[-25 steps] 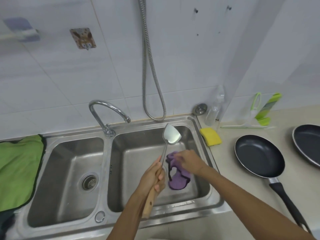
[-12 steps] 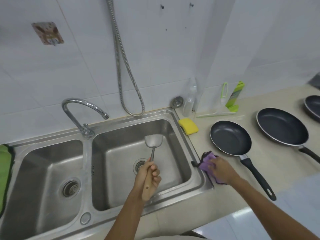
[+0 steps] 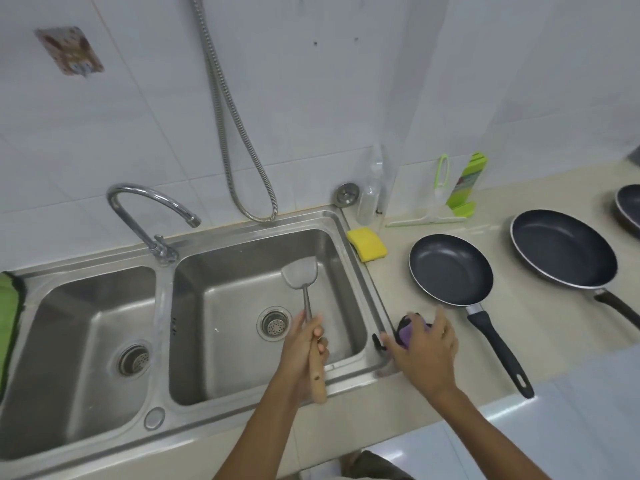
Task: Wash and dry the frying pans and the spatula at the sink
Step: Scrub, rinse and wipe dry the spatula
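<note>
— While the left hand (image 3: 304, 344) grips the spatula (image 3: 300, 274) over the right basin, where's the right?
— Right hand (image 3: 424, 351) rests on the purple cloth (image 3: 408, 332), fingers spread, at the worktop (image 3: 450, 348) edge beside two pans (image 3: 450, 268).

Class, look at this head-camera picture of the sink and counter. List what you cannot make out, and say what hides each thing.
- Purple cloth: mostly covered by the right hand, so the grip is unclear.
- Third frying pan: cut off by the right edge of the head view.
- Green cloth: cut off by the left edge.
- Clear bottle: any label is too blurred to read.
- Spatula, held by the left hand: wet or dry cannot be told.
</note>
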The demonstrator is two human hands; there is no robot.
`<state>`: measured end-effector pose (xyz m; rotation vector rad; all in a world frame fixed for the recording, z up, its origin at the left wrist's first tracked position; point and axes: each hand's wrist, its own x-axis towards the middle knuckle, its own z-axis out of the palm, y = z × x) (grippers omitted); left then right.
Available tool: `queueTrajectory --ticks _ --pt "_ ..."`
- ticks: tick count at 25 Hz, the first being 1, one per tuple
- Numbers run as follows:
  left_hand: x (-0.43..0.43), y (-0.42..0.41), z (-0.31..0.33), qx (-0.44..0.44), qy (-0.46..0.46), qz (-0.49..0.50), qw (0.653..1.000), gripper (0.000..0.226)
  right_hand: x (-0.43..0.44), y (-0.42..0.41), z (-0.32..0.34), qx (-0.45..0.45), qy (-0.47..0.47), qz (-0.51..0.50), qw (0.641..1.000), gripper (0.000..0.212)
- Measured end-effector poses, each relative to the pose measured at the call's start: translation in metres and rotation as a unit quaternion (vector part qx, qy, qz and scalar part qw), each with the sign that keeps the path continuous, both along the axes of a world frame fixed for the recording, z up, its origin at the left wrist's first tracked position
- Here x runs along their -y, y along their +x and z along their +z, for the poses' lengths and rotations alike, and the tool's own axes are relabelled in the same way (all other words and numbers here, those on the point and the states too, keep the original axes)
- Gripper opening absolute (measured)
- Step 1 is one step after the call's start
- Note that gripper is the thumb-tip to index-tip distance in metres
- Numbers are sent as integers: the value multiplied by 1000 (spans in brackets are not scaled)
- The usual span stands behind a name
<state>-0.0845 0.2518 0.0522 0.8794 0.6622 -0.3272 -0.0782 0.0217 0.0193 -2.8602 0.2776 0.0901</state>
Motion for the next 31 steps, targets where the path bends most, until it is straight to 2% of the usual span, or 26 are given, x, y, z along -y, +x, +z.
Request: queueTrajectory --ticks 1,2,4,7,10,14,19,23,29,31 --pt "8 5 3 5 17 10 1000 32 -16 1 16 29 38 29 998 60" --pt "17 10 6 10 29 28 999 42 -32 -2 33 21 110 66 992 58" --pt "31 20 12 17 51 72 996 57 -58 -6 58 -88 288 109 947 53" --pt "38 31 15 24 85 116 989 59 -72 -7 74 -196 441 96 870 49" --pt "35 33 13 7 98 127 987 56 -74 -7 72 -250 518 100 812 42" --pt "38 22 11 -17 69 111 991 54 -69 -14 68 -208 483 166 834 41" --pt "45 -4 26 -6 155 4 988 31 -44 -13 73 -185 429 205 860 32" --pt "61 -23 30 19 187 9 982 38 -16 -29 71 -167 404 200 877 37" --pt "112 -56 37 83 187 34 978 49 43 -61 84 -147 430 174 874 34" --pt "144 -58 36 100 209 9 973 55 77 -74 93 -131 421 167 882 31"
